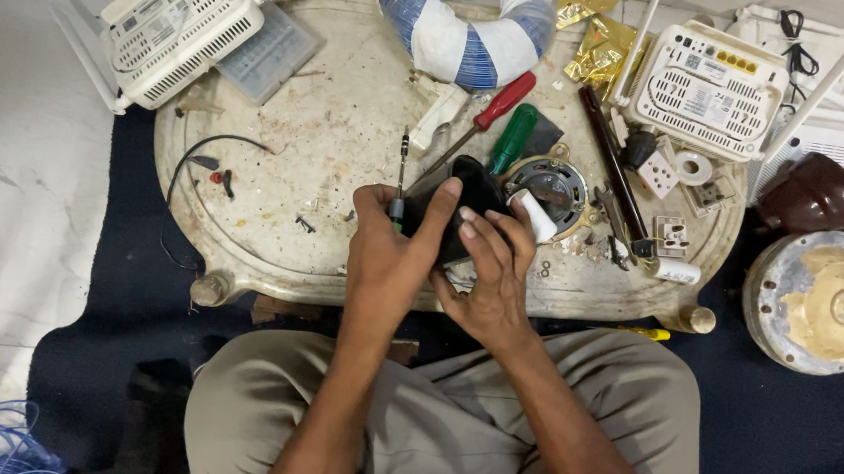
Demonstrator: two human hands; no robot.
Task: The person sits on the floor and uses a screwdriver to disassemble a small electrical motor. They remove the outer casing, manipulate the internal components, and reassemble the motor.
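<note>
Red screwdriver (501,105) (green one (513,139) beside).

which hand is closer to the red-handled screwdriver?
Left. The left hand sits just below the tip end of the red-handled screwdriver, thumb up on the black device. The right hand is lower and further right, fingers on the same device.

Bare forearms and hands (440,259), no sleeves in view; khaki trousers (448,420) over both legs.

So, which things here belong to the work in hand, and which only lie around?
In use: black device, held by left hand and right hand; small screwdriver.
Lying about: red screwdriver, green screwdriver, routers, tape roll.
</note>
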